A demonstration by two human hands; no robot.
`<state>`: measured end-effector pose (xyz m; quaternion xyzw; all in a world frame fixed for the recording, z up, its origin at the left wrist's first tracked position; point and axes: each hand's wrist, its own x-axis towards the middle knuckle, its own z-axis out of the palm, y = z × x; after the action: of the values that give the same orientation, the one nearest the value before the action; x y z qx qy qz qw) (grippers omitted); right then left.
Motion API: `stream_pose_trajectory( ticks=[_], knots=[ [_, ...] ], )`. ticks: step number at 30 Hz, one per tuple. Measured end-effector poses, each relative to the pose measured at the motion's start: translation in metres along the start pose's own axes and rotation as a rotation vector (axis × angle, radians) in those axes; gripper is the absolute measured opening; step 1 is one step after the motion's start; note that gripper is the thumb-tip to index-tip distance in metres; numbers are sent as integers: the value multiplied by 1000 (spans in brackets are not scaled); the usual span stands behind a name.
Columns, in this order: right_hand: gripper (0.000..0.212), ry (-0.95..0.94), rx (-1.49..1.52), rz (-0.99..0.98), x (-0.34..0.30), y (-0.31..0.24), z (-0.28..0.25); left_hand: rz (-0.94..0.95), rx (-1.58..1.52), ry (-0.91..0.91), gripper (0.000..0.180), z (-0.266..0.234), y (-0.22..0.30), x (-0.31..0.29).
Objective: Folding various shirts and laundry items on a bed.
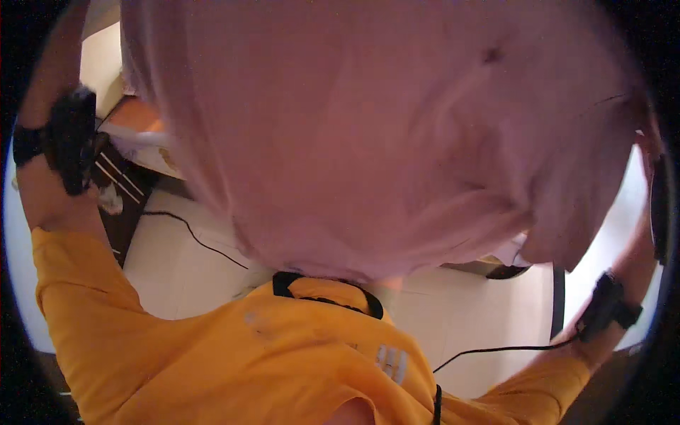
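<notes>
Pink cloth (340, 142) spread wide between my remote wearer's arms, pale floor (180, 273) below.
I see a dark brown, pale-striped surface (131, 188) inside the left forearm (53, 195). The cloth is softly creased, one dark spot towards the right hand (647, 134), whose grip I can't tell at the rim; the left hand is out of view.

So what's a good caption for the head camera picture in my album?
A wide pink cloth spreads between two outstretched arms, beyond a yellow-orange shirt.
</notes>
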<state>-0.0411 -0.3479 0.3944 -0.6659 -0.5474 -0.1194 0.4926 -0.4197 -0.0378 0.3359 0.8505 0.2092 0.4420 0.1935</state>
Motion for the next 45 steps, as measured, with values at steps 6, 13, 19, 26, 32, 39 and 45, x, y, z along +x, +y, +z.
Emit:
stream_pose_trajectory(
  ticks=[6, 13, 19, 26, 32, 39, 45],
  knots=[
    [19, -385, -49, 378, -70, 200, 77, -375, -171, -526, 15, 86, -94, -19],
    [35, -306, -88, 583, -292, 216, 261, -641, 71, -819, 20, 212, -195, -209],
    [25, -328, 66, 973, -358, 218, 257, -126, 275, -358, 35, 222, -162, -212],
    [9, -92, 119, 490, -316, 194, 240, -126, -154, -981, 25, 304, -101, -156],
    [13, -425, 244, 409, -306, 177, 202, 14, -35, -936, 48, 375, -111, -182],
    [15, -169, 645, 1093, -325, 205, 212, 22, -40, -933, 36, 382, -102, -177],
    [33, -396, 184, 923, -325, 259, 247, 68, -157, -767, 20, 390, -114, -181]
  ],
)
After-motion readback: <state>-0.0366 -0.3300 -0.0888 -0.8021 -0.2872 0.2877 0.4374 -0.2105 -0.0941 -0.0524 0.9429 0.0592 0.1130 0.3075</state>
